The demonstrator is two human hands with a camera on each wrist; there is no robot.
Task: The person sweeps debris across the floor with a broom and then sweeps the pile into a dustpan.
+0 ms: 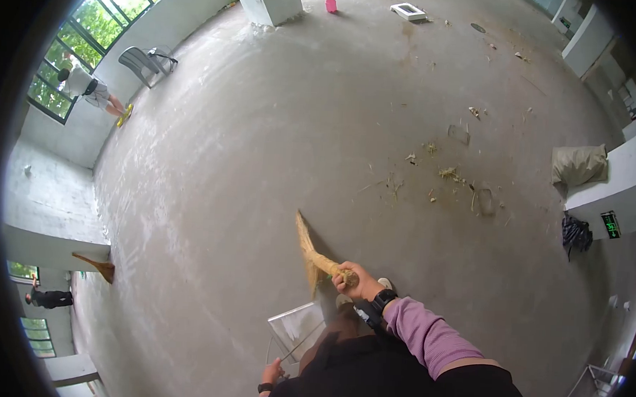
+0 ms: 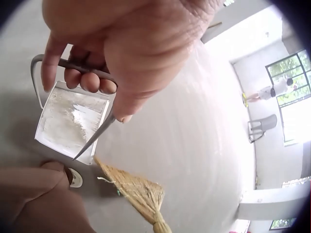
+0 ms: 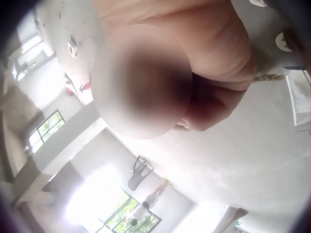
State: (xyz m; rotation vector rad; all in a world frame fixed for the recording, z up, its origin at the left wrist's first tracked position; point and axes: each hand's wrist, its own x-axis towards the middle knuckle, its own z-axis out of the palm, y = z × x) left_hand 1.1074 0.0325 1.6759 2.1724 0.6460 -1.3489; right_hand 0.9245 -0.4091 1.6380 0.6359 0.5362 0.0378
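Observation:
In the head view my right hand [image 1: 362, 282] grips a straw broom [image 1: 308, 251] by its bound handle. The bristles fan out over the grey floor, up and left of my shoes. Low in that view, my left hand [image 1: 273, 372] holds the thin metal handle [image 2: 97, 133] of a white dustpan [image 2: 68, 121]. The left wrist view shows fingers curled round this bar, with the pan hanging below and dusty streaks inside it. Broom bristles come close to the pan's edge there. In the right wrist view my right hand [image 3: 223, 43] fills the top, partly blurred.
Straw scraps [image 1: 450, 174] and other bits litter the floor ahead to the right. A pink spray bottle [image 1: 331, 2] and a white frame [image 1: 409, 12] stand far off. A grey chair [image 1: 143, 64] and a person [image 1: 88, 88] are by the windows. Another broom [image 1: 98, 265] leans at the left pillar.

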